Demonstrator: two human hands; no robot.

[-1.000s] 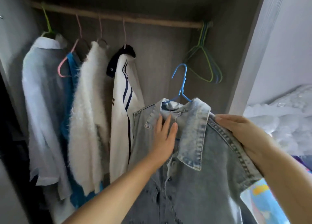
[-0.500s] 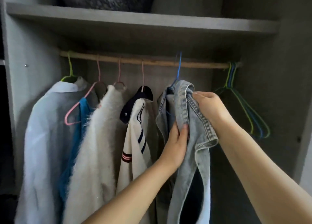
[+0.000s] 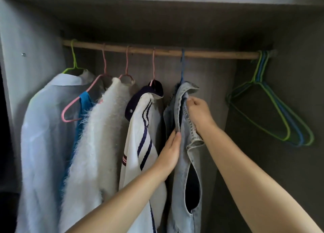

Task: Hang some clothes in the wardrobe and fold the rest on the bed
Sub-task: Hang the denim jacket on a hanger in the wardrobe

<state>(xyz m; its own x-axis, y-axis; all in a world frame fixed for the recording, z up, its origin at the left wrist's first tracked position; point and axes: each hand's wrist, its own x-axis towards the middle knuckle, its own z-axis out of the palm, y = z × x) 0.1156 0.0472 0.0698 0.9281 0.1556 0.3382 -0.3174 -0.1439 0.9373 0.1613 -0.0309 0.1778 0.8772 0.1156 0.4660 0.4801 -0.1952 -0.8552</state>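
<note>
Hanging now from the rail (image 3: 210, 54) by a blue hanger (image 3: 182, 66), the denim vest (image 3: 185, 162) sits fifth from the rail's left end, just beside the striped white jacket (image 3: 142, 145). A second ago it was held up in front of the wardrobe with its hook in the air; the hook is now over the rail, so this garment looks hung and only needs straightening. The right hand (image 3: 198, 113) pinches the collar edge near the top, fingers curled on the denim. The left hand (image 3: 170, 153) lies with straight fingers against the front edge, pressing rather than gripping. Further left hang a fluffy sweater (image 3: 94, 153) and a pale shirt (image 3: 43, 145); spare hangers (image 3: 273, 113) cluster at the rail's right end.
</note>
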